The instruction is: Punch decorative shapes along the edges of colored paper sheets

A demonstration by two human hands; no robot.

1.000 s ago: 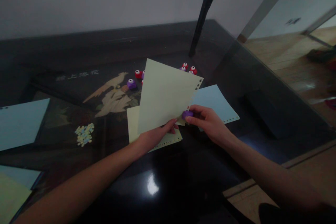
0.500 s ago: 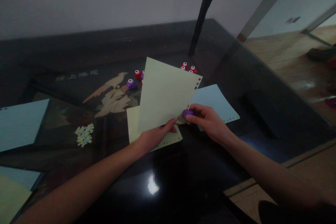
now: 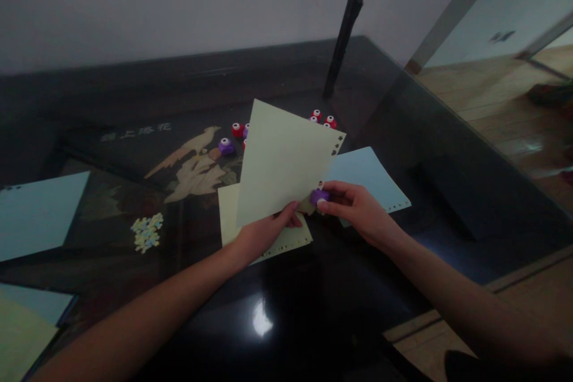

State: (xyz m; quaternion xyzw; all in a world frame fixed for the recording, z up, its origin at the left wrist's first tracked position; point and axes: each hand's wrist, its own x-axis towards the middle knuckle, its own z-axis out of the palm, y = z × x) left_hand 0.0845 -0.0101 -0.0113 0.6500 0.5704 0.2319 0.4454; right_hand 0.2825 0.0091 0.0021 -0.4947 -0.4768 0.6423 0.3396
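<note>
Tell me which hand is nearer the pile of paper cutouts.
Left. The left hand grips the yellow sheet, right of the pile of paper cutouts. The right hand, pinching the purple punch, lies farther right.

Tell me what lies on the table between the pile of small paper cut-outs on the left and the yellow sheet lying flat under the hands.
In the head view, only bare dark table separates the paper cut-outs from the flat yellow sheet; nothing rests there.
</note>
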